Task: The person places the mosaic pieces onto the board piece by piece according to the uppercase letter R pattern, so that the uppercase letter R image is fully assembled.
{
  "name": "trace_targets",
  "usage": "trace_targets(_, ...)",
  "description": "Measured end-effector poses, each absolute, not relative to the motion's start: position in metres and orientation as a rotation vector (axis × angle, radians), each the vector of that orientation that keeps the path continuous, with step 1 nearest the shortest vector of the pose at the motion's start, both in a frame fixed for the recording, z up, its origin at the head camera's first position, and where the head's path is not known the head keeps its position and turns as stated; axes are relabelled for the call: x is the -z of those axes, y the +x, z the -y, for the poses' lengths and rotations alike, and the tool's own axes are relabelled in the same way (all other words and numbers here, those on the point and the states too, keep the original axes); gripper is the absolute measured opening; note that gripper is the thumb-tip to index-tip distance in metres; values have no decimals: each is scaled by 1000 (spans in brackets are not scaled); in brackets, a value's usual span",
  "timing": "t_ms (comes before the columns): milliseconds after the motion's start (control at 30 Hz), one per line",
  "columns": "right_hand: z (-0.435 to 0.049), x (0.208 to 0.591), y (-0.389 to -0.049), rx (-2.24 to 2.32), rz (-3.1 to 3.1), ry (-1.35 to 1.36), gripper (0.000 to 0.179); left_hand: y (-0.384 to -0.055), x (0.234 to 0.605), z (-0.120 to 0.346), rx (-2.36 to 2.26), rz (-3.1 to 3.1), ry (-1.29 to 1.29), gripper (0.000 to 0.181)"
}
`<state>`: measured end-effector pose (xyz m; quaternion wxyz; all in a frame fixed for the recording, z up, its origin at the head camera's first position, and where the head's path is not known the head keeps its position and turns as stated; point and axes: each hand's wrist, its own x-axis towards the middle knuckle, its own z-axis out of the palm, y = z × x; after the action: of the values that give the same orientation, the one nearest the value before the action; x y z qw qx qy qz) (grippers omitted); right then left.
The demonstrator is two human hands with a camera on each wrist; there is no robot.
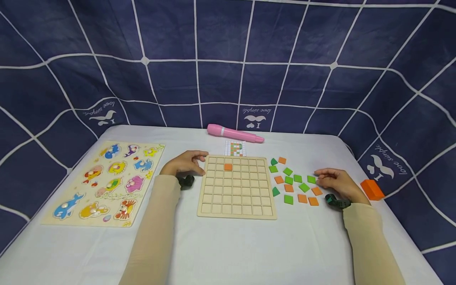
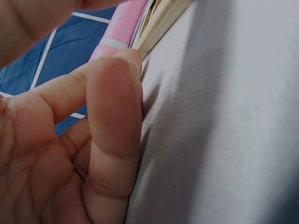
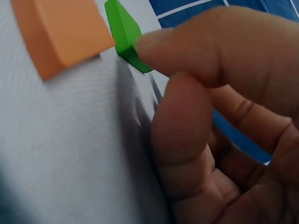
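A pale wooden grid board point(image 1: 236, 217) lies flat at the middle of the table, with one orange square tile point(image 1: 228, 167) in its top row. My left hand point(image 1: 187, 162) rests at the board's upper left edge, fingers loosely bent and holding nothing. To the right of the board are several loose green and orange tiles. My right hand point(image 1: 336, 183) is at their right side; its index fingertip is right at the edge of a green square tile point(image 3: 125, 37), with the thumb apart from it. Close to that hand is an orange tile point(image 3: 70, 32).
A pattern card point(image 1: 235, 149) lies behind the board, partly under a pink pen-like device point(image 1: 235, 133). At left is a wooden sea-animal puzzle point(image 1: 142, 198). An orange block point(image 1: 372, 190) sits by the right table edge. Two dark green quarter-shaped pieces lie beside the board.
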<state>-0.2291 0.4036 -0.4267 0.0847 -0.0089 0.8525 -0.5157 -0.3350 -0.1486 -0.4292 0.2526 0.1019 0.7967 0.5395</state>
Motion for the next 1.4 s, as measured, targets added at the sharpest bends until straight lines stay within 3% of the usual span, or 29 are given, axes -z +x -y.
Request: trace_targets(1400,-391,421,-233,1355,-2693,-54,42,-337,429,150,-1397,-2236,357,94)
